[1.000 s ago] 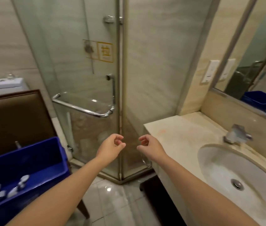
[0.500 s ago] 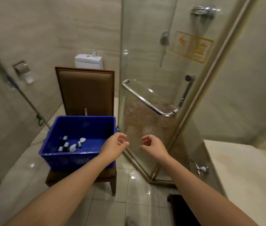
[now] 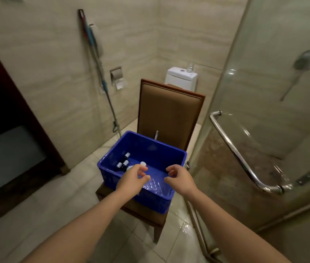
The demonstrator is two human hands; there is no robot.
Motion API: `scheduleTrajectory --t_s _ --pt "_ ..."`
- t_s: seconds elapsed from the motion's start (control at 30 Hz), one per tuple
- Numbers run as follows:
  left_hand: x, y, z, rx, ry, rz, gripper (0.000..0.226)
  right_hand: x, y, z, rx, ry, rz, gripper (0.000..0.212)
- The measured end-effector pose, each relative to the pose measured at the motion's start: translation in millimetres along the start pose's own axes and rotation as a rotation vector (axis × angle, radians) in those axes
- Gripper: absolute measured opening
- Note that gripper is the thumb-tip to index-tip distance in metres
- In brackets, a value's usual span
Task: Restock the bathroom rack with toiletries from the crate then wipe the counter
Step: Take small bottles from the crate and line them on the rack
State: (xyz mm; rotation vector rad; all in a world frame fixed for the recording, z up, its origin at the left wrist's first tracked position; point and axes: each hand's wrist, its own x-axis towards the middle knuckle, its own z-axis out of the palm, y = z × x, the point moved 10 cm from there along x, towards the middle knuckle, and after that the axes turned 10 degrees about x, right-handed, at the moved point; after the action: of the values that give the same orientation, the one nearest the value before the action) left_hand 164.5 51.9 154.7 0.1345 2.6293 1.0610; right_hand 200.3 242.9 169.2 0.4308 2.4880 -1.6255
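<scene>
so the blue crate (image 3: 151, 147) sits on the seat of a brown padded chair (image 3: 169, 111), turned a bit so one corner points toward the camera. both arms are stretched out over it. the left hand (image 3: 131, 180) hangs above the near left part of the crate and the right hand (image 3: 181, 180) above the near right part, close to the rim, with a gap between the two. fingers on both are loosely curled with thumb and fingers apart, not clamped on anything, and neither hand seems to be touching the crate or what's in it

the toiletries are inside the crate, bunched at the left end on the bottom: a few small dark bottles (image 3: 124, 161) with white caps lying on their sides, plus a white cap or small white thing (image 3: 143, 164) just beside the left hand's fingertips. can't tell what that one is, the hand covers part of it. the rest of the crate floor is bare ribbed plastic

around it: a white toilet tank (image 3: 180, 77) behind the chair with a small clear glass (image 3: 189, 67) standing on top, a toilet paper holder (image 3: 116, 75) set in the wall, and a long-handled mop (image 3: 97, 59) leaning against that wall. on the right there's the glass shower door (image 3: 264, 92) with a chrome bar handle (image 3: 233, 149), a shower head (image 3: 304, 59) showing through the glass. dark wooden door (image 3: 8, 120) on the far left, and the floor tiles (image 3: 186, 230) look wet near the shower
</scene>
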Motion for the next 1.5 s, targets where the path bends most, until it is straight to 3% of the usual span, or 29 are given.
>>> scheduleTrajectory --t_s 0.33,0.57,1.1,1.5 --pt "10.4 -37.7 -31.5 -0.01 0.139 -0.14 0.019 59.8 -9.4 44.7 0.003 -0.182 -0.056 0.032" --pt "32.0 -61.4 -45.6 0.003 0.149 -0.212 0.027 92.0 -7.0 72.0 0.015 -0.228 -0.033 0.03" --pt "175.7 -136.4 -75.9 0.069 -0.117 -0.129 0.027 200.4 -5.9 140.0 0.062 -0.05 0.136 0.024" --pt "228.2 -182.4 -44.7 0.005 -0.279 -0.176 0.028 255.8 20.7 169.0 -0.011 -0.053 0.253 0.025"
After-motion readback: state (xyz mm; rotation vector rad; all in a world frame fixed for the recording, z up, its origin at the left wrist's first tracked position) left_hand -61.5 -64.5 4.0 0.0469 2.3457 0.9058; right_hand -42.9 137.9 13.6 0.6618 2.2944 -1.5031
